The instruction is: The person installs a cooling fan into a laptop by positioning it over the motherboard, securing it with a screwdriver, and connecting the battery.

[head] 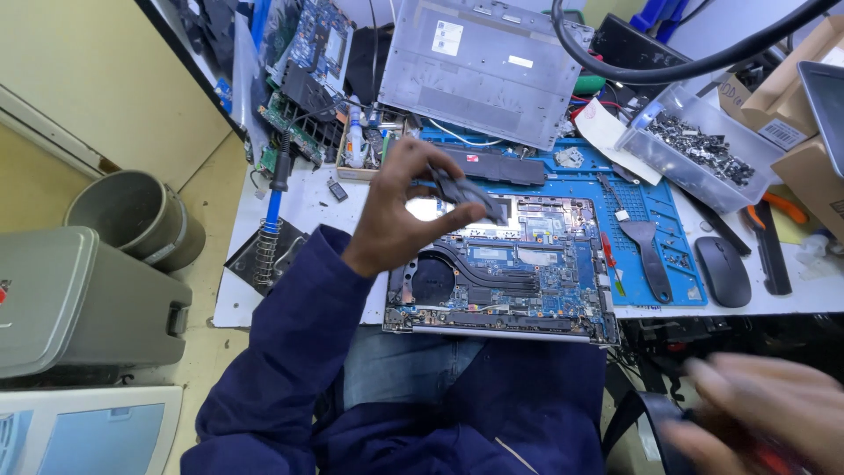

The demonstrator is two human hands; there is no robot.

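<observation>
left hand (pixel 400 207) fingers pinch a small dark flat part (pixel 464 192) above the opened laptop (pixel 510 281); right hand (pixel 765 413) blurred low, grip can't tell.

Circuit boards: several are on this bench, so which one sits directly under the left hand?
The opened laptop's board at the bench's front edge, with fan and copper pipe showing, lies under the left hand. The other boards lean at the back left.
</observation>
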